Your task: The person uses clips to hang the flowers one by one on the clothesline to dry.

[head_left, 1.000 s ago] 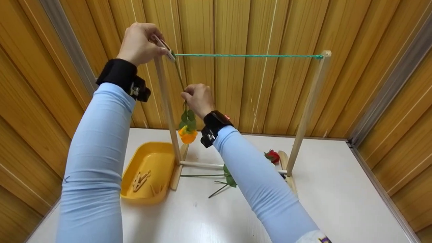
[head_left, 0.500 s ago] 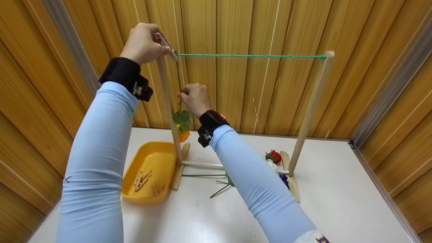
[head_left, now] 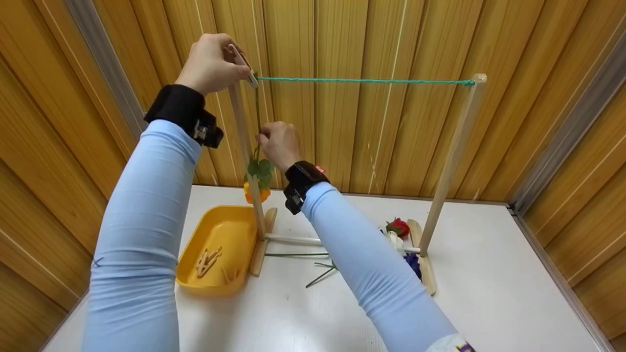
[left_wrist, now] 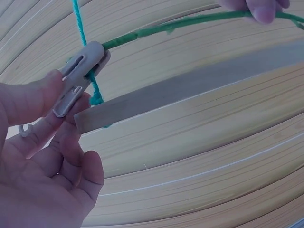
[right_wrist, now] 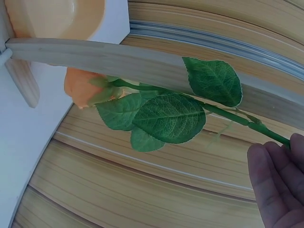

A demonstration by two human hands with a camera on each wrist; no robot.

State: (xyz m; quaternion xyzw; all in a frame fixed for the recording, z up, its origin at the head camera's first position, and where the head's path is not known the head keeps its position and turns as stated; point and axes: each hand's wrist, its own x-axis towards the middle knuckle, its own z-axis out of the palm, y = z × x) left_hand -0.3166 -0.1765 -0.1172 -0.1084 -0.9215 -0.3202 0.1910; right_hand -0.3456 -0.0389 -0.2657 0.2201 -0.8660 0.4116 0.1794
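My left hand (head_left: 210, 63) pinches a clothespin (left_wrist: 90, 51) between thumb and fingers, at the left end of a green string (head_left: 362, 79). In the left wrist view the clothespin straddles the string, with the end of a green stem (left_wrist: 180, 23) at its tip. Below, my right hand (head_left: 282, 144) pinches that stem between thumb and fingers. The orange-yellow rose (right_wrist: 80, 88) hangs head down, its leaves (right_wrist: 168, 118) just above the bloom. Part of the bloom is hidden behind the left wooden post (head_left: 244, 132) in the head view.
A yellow tray (head_left: 188, 259) with several clothespins (head_left: 208, 261) stands left of the frame's foot. The right post (head_left: 452, 166) holds the string's other end. A red rose (head_left: 398, 227), a white flower (head_left: 395, 242) and a blue flower (head_left: 413, 265) lie near it, partly behind my right sleeve.
My right hand has shifted a little left with the stem, so the stem hangs straighter and the bloom has swung left behind the post. The left hand keeps its grip on the clothespin.
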